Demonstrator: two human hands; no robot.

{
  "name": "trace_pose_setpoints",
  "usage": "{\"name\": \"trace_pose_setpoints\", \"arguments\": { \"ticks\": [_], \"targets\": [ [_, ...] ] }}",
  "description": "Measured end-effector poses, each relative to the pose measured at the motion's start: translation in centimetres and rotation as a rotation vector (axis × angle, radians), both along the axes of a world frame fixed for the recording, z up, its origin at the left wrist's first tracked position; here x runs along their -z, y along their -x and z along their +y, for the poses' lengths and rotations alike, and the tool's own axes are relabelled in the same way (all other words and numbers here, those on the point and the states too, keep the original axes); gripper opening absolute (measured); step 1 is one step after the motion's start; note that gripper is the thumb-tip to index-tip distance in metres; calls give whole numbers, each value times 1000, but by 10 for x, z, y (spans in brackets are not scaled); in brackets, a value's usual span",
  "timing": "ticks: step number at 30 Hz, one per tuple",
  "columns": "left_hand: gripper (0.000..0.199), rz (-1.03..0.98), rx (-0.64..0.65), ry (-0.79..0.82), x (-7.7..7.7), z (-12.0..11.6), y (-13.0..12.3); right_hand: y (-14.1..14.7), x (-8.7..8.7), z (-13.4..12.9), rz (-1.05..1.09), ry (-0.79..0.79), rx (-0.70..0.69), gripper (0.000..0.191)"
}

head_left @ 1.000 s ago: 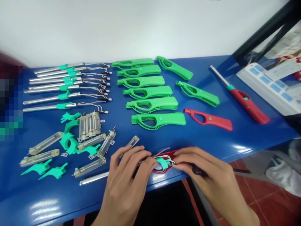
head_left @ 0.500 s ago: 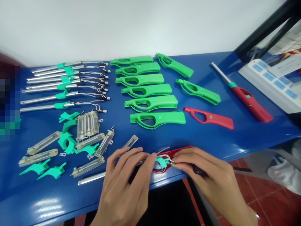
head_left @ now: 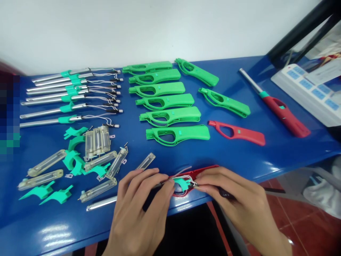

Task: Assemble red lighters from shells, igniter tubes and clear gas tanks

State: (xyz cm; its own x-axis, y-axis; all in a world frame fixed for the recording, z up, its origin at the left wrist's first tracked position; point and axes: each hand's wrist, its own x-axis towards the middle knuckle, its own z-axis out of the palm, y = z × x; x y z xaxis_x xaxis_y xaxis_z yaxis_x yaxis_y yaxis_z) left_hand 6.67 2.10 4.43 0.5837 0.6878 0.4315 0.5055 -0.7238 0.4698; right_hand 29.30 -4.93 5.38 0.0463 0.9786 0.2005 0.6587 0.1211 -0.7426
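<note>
We saw the red shell (head_left: pixel 197 172) near the table's (head_left: pixel 234 156) front edge, left hand (head_left: pixel 144 199) gripping its end, right hand (head_left: pixel 237 199) pinching a dark piece (head_left: pixel 226 193). We judged a slip could snag wires (head_left: pixel 188 176) or unseat the trigger (head_left: pixel 182 184).

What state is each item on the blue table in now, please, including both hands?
Left hand: curled over the open red shell's left end
Right hand: fingertips closed at the white wires
Open red shell: wires exposed
Red lighter: rod fitted
Other red handle: no rod
Green handles: no rods
Upper-left metal rods: wired, collared
Clear reservoirs: loose
Lower-left turquoise pieces: loose
</note>
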Motion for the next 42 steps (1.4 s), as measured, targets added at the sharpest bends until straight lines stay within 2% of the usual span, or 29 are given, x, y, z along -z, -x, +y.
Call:
{"name": "trace_pose_setpoints", "arguments": {
  "ticks": [14, 25, 30, 37, 42],
  "targets": [
    [20, 69, 44, -48, -1, -1, -3, -4, 3, -4, 11, -13, -34, 21],
    [41, 37, 63, 31, 2, -6, 0, -5, 2, -5, 1, -22, 2, 25],
    [38, 24, 83, 56, 2, -5, 1, -4, 3, -5, -4, -39, 4, 22],
    [35, 41, 48, 52, 3, -4, -1, -4, 3, -3, 3, -53, -1, 19],
    [40, 49, 72, 62, 6, -5, 1, -6, 4, -5, -14, -63, -25, 15]
  ]
}}
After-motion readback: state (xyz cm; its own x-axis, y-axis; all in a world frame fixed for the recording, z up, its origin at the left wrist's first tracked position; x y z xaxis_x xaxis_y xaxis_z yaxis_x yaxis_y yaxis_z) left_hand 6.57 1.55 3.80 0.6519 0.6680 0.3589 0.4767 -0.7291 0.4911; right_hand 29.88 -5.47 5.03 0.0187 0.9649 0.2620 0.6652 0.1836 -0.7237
